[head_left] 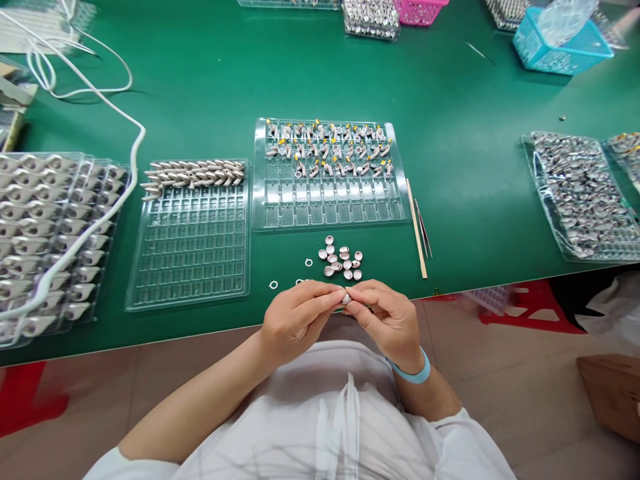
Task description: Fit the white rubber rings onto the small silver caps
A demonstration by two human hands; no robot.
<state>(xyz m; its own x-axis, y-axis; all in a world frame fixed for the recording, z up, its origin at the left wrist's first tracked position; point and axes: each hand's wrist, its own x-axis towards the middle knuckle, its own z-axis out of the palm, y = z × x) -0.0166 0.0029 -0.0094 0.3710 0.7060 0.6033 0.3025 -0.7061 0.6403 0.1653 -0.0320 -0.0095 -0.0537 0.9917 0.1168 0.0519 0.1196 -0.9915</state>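
Fingertips of my left hand (299,317) and my right hand (387,317) meet at the table's front edge, both pinching one small silvery part (346,299). Most of that part is hidden by the fingers, so its exact kind does not show. Just beyond my hands lies a loose group of small round metal caps (333,259). Thin white rings (273,285) lie to their left, some partly covered by my left hand. Farther back, a clear tray (280,217) carries rows of small metal parts with yellow tips (333,150).
Left stands a clear tray (190,267) with metal pieces in its back rows, then stacked trays of larger grey parts (30,247) crossed by a white cable (137,143). At right lie a wooden stick (417,230), tweezers (424,230), a filled tray (585,193) and a blue basket (550,57).
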